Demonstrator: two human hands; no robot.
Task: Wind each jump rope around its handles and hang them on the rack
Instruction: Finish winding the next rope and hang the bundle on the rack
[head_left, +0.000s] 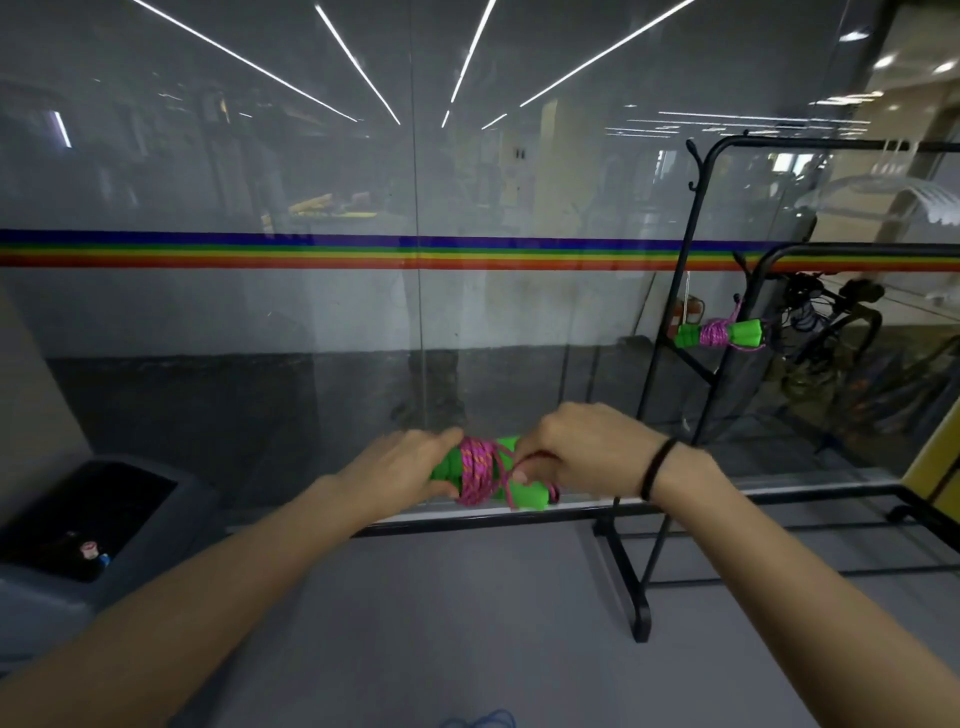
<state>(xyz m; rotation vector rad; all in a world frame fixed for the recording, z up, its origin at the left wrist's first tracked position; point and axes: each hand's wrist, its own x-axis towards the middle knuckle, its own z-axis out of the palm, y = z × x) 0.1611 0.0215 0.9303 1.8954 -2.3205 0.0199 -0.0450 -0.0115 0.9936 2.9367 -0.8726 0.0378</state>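
Observation:
In front of me I hold a jump rope (480, 475) with green handles and pink cord wound round their middle. My left hand (410, 467) grips the left ends of the handles. My right hand (582, 452) pinches a loose loop of the pink cord at the right side of the bundle. A second wound jump rope (719, 332), the same colours, hangs from a hook on the black metal rack (675, 312) to my right.
A glass wall with a rainbow stripe (363, 249) stands straight ahead. A grey bin (78, 535) sits at the lower left. The rack's black foot (631, 592) lies on the grey floor. A bit of blue cord (483, 719) shows at the bottom edge.

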